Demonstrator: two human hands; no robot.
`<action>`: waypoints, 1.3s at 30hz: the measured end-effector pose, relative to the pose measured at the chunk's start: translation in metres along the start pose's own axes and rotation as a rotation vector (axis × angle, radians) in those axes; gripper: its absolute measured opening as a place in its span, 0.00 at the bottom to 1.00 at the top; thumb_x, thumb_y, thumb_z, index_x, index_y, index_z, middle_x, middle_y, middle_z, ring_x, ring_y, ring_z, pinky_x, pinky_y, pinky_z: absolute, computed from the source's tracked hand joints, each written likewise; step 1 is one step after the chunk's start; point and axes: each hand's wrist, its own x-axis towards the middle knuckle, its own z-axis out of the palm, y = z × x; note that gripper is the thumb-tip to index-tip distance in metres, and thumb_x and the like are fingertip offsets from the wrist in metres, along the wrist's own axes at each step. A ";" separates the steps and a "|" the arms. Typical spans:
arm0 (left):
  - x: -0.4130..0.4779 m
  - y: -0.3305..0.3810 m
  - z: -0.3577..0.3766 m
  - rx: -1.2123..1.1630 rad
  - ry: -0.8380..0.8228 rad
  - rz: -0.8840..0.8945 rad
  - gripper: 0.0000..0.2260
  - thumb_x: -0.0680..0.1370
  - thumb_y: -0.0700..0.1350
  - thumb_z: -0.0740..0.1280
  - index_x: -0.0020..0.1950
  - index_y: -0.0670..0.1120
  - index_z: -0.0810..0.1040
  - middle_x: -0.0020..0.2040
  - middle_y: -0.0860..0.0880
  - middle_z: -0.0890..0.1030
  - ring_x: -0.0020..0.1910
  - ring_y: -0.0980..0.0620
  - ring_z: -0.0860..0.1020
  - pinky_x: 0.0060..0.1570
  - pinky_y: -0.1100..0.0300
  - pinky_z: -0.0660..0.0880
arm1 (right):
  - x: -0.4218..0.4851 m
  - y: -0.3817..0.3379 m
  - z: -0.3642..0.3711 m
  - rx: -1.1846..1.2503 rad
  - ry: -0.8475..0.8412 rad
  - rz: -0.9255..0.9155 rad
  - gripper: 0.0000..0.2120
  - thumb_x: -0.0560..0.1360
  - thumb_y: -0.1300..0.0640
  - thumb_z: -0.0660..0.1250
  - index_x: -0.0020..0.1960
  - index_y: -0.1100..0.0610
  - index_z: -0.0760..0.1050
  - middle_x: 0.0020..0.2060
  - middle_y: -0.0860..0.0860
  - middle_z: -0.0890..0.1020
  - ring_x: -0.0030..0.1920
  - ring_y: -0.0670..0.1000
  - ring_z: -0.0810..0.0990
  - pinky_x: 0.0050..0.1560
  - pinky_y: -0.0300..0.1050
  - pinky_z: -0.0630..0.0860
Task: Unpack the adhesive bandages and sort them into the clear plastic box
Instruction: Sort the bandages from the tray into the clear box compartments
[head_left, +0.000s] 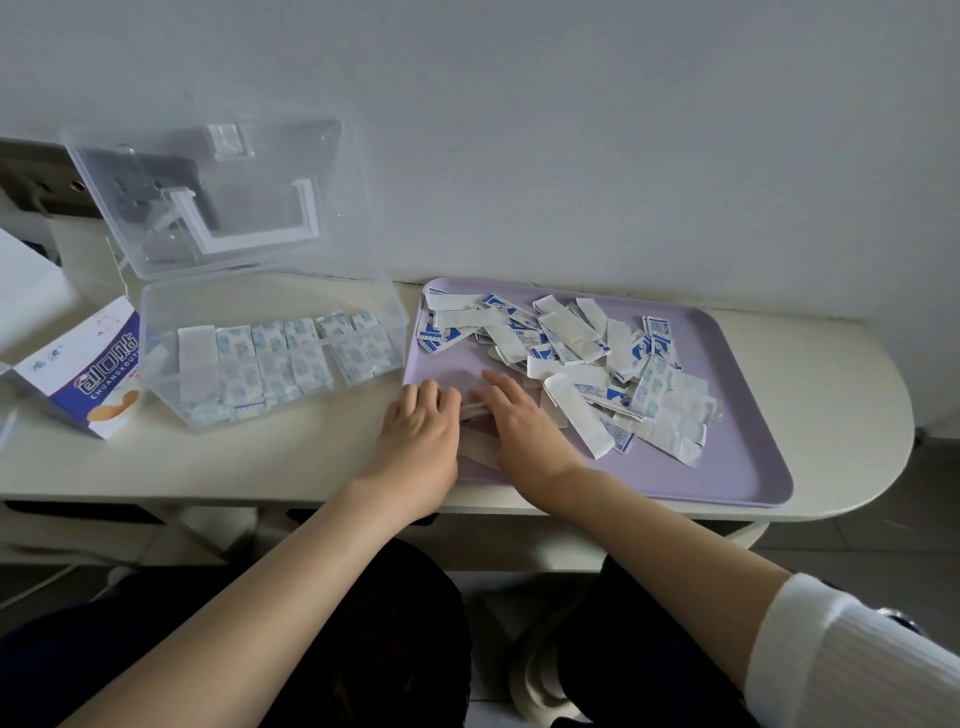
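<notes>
A clear plastic box (156, 312) stands open on the table's left, its lid tilted back against the wall, with rows of wrapped bandages (280, 358) inside. A lilac tray (727, 467) to its right holds a loose pile of white and blue wrappers and bandages (587, 358). My left hand (421, 431) and my right hand (519, 415) lie side by side at the tray's near left corner. Between them they hold a small stack of skin-coloured bandages (475, 410). More tan strips (480, 449) lie just below. How the fingers lie is hidden.
A blue and white bandage carton (98, 379) lies open left of the box. A wall runs right behind the table. The table's front edge is just below my wrists, and its right end is rounded beyond the tray.
</notes>
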 end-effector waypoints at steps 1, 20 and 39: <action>0.000 0.002 -0.001 0.018 -0.012 -0.015 0.13 0.74 0.37 0.57 0.58 0.44 0.64 0.59 0.45 0.66 0.60 0.44 0.65 0.54 0.57 0.62 | 0.000 -0.001 0.000 0.003 0.009 0.004 0.24 0.73 0.72 0.54 0.69 0.63 0.64 0.74 0.55 0.57 0.74 0.52 0.56 0.68 0.37 0.53; -0.008 -0.005 -0.040 -0.755 -0.047 -0.012 0.09 0.81 0.38 0.55 0.44 0.48 0.69 0.34 0.54 0.77 0.30 0.51 0.74 0.32 0.60 0.70 | 0.000 -0.008 -0.056 0.573 0.164 0.060 0.08 0.77 0.66 0.61 0.42 0.60 0.76 0.32 0.49 0.80 0.30 0.42 0.80 0.36 0.36 0.78; -0.042 -0.034 -0.062 -0.513 0.041 -0.057 0.07 0.81 0.39 0.56 0.51 0.48 0.71 0.39 0.49 0.78 0.34 0.49 0.74 0.36 0.54 0.71 | -0.004 -0.038 -0.040 0.016 -0.030 -0.154 0.09 0.80 0.62 0.54 0.43 0.51 0.64 0.35 0.49 0.77 0.32 0.52 0.71 0.38 0.53 0.73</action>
